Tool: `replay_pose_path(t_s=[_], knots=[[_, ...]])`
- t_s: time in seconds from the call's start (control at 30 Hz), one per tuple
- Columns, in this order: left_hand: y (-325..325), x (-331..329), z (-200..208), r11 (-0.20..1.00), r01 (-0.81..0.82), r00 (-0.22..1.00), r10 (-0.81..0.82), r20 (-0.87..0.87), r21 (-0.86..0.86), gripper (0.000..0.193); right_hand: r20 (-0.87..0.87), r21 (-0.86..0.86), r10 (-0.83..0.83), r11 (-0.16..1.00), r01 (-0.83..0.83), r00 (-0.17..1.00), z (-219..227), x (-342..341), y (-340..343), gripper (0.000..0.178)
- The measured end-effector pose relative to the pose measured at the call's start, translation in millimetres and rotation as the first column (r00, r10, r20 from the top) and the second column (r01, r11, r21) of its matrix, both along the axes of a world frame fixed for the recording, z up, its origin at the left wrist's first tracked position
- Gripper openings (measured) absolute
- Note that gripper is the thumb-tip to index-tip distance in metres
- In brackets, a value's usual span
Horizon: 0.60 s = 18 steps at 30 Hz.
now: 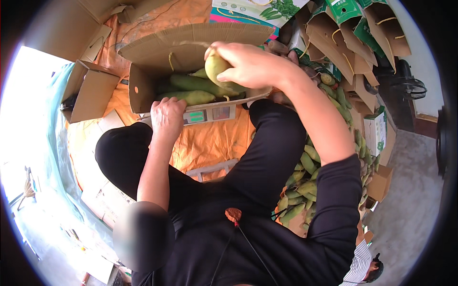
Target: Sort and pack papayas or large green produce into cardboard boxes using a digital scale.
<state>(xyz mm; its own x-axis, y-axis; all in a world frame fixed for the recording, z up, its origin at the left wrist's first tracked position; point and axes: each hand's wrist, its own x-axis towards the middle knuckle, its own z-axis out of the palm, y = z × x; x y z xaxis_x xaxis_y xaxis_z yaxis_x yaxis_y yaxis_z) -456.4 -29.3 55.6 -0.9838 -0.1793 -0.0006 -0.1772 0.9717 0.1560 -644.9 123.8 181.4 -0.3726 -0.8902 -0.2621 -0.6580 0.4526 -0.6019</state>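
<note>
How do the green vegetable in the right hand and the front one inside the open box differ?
The held vegetable is up in the right hand, while the front vegetable lies in the open box. From this view, the held vegetable looks short and rounded, while the front vegetable shows a long shape. Both have pale green skin.

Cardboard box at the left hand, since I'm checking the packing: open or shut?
Open: the box has its back flap raised, and green vegetables show inside.
</note>
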Motion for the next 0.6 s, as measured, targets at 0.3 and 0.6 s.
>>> replay_pose_path(t_s=[0.3,0.6], knots=[[-1.8,2.9,-0.7,1.0,-0.005,1.0,0.005,0.015,-0.004,0.004,0.264,-0.307,-0.159,0.921,0.239,0.951,-25.2,-7.5,32.7,0.046],[5.0,-3.8,4.5,0.999,-0.01,0.998,0.012,0.057,-0.036,0.008,0.417,-0.225,-0.694,0.546,0.807,0.586,-118.2,7.3,208.1,0.032]])
